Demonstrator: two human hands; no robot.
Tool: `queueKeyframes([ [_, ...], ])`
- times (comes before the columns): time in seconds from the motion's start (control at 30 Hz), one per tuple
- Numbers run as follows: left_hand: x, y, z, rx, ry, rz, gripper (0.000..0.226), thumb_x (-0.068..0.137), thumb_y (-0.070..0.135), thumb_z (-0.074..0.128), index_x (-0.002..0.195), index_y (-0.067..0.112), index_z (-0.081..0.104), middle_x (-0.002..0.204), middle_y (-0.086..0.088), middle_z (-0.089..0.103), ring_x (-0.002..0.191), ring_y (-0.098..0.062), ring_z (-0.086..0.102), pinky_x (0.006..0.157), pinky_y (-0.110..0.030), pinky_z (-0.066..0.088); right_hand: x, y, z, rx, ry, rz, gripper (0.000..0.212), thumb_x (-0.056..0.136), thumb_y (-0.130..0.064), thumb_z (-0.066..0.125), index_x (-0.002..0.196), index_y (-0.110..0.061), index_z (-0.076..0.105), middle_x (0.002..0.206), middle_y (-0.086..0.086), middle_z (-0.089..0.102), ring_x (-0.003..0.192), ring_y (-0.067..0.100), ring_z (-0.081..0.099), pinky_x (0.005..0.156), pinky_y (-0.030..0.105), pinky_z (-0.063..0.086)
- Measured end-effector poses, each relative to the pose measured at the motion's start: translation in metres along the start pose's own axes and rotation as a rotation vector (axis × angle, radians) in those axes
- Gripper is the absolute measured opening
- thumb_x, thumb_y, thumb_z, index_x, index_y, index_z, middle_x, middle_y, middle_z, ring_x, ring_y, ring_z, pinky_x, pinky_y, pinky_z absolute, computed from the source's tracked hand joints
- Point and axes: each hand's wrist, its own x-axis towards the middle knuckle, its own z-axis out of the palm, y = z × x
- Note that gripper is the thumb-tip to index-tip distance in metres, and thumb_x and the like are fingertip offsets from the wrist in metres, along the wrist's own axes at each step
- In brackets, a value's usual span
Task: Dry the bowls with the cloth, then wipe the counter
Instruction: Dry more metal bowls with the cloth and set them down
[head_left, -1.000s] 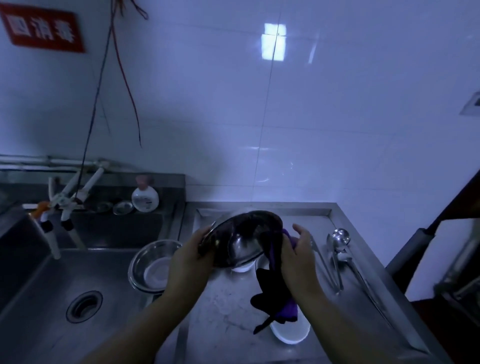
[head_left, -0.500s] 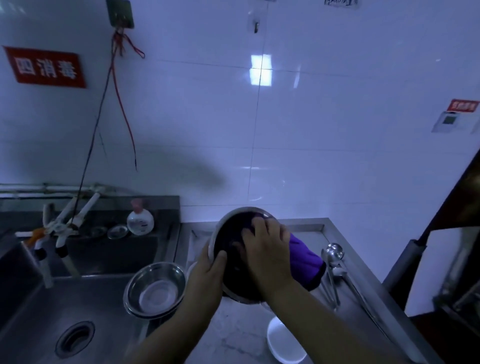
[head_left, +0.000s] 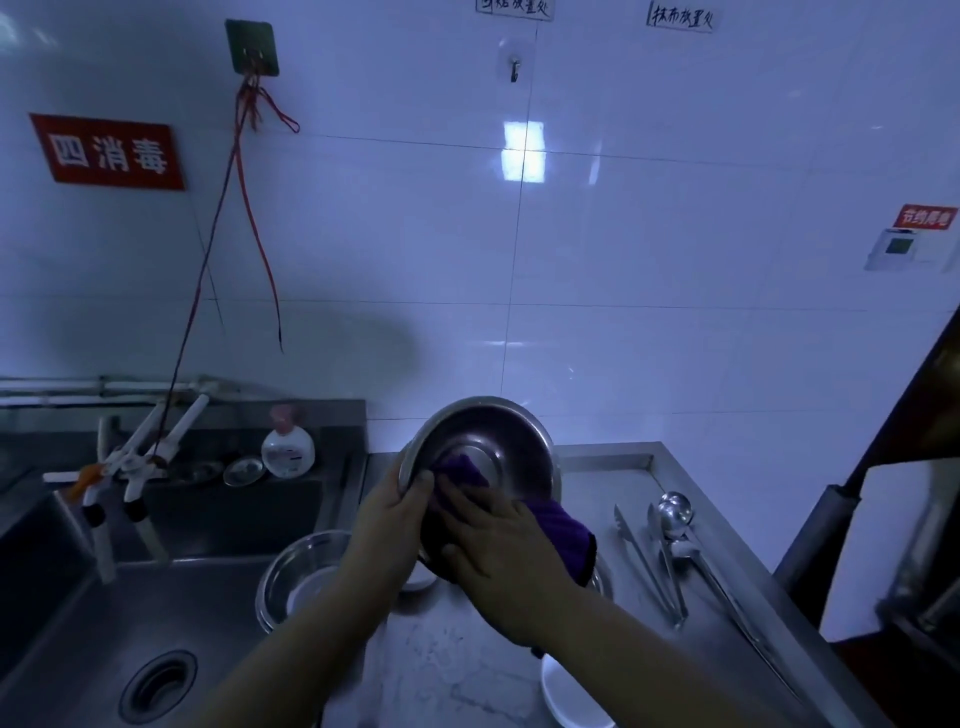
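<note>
Cloth (head_left: 462, 475) now deeper — bowl (head_left: 483, 447) interior

I see my right hand (head_left: 501, 551) has slid lower inside the tilted round steel bowl (head_left: 480, 457), dragging the purple cloth (head_left: 558, 527) and exposing the bowl's centre.

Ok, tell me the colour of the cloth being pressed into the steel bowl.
Purple cloth, with a ribbed weave; the head view shows it.

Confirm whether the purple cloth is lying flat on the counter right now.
No: the right hand presses the purple cloth inside the steel bowl, which the left hand holds up by its rim.
</note>
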Motion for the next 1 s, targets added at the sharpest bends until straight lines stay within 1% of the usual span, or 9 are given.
queueKeyframes([
  [0.13,0.003,0.006,-0.007,0.129,-0.015,0.032,0.062,0.086,-0.001,0.045,0.086,0.058,0.063,0.079,0.016,0.071,0.068,-0.001,0.066,0.052,-0.010,0.047,-0.019,0.021,-0.003,-0.250,-0.029,-0.174,0.059,0.093,-0.054,0.029,0.144,-0.025,0.037,0.151,-0.003,0.036,0.127,0.023,0.044,0.094,0.039,0.041],
  [0.2,0.002,0.008,-0.009,0.228,-0.046,0.035,0.062,0.082,-0.001,0.045,0.085,0.059,0.063,0.077,0.014,0.070,0.066,-0.003,0.064,0.057,-0.018,0.049,-0.026,0.039,-0.007,-0.402,-0.065,-0.261,0.067,0.084,-0.059,0.043,0.141,-0.024,0.042,0.146,-0.001,0.044,0.122,0.023,0.051,0.097,0.037,0.044],
  [0.3,0.003,0.014,-0.011,0.377,-0.133,0.025,0.058,0.082,0.002,0.046,0.090,0.057,0.060,0.081,0.008,0.071,0.077,-0.009,0.065,0.073,-0.035,0.053,-0.022,0.067,-0.017,-0.630,-0.111,-0.363,0.076,0.077,-0.055,0.054,0.143,-0.020,0.041,0.149,0.005,0.040,0.130,0.027,0.044,0.113,0.049,0.027],
  [0.4,0.007,0.022,-0.008,0.413,-0.186,0.005,0.057,0.078,0.001,0.047,0.087,0.055,0.059,0.083,0.001,0.072,0.082,-0.023,0.066,0.080,-0.044,0.053,-0.012,0.077,-0.029,-0.759,-0.033,-0.347,0.072,0.084,-0.049,0.048,0.145,-0.012,0.036,0.150,0.014,0.035,0.139,0.033,0.031,0.118,0.053,0.008],
  [0.5,0.005,0.026,0.001,0.321,-0.141,0.023,0.056,0.073,0.007,0.049,0.085,0.060,0.060,0.081,0.008,0.071,0.082,-0.018,0.065,0.076,-0.037,0.053,-0.010,0.070,-0.027,-0.749,0.018,-0.220,0.089,0.072,-0.049,0.061,0.145,-0.007,0.032,0.152,0.020,0.029,0.141,0.037,0.023,0.117,0.054,0.007],
  [0.63,-0.003,0.024,0.020,0.099,-0.053,0.042,0.047,0.082,0.013,0.050,0.086,0.059,0.062,0.071,0.017,0.069,0.064,0.000,0.062,0.057,-0.015,0.047,-0.028,0.045,0.005,-0.404,0.216,-0.017,0.087,0.066,-0.050,0.061,0.140,-0.008,0.043,0.147,0.021,0.038,0.135,0.038,0.036,0.110,0.052,0.030],
  [0.77,-0.009,0.015,0.039,0.017,-0.009,-0.022,0.033,0.097,0.021,0.043,0.101,0.049,0.062,0.095,0.012,0.070,0.090,-0.007,0.065,0.077,-0.031,0.052,-0.031,0.009,0.029,-0.199,0.368,0.180,0.077,0.068,-0.045,0.065,0.136,-0.014,0.048,0.136,0.016,0.053,0.124,0.030,0.052,0.098,0.041,0.048],
  [0.9,-0.011,0.016,0.047,-0.079,0.027,-0.133,0.029,0.099,0.023,0.040,0.091,0.044,0.058,0.095,0.008,0.065,0.093,-0.013,0.061,0.074,-0.032,0.052,-0.024,0.004,0.033,-0.183,0.583,0.173,0.050,0.090,-0.036,0.049,0.134,-0.013,0.051,0.125,0.013,0.062,0.106,0.024,0.065,0.083,0.034,0.056],
  [1.0,-0.008,0.016,0.044,-0.084,-0.002,-0.173,0.023,0.098,0.023,0.041,0.098,0.037,0.060,0.092,0.000,0.068,0.087,-0.019,0.065,0.066,-0.037,0.057,-0.028,0.024,0.036,-0.304,0.691,0.021,0.036,0.093,-0.034,0.057,0.123,-0.014,0.062,0.116,0.012,0.068,0.096,0.022,0.069,0.073,0.032,0.058],
])
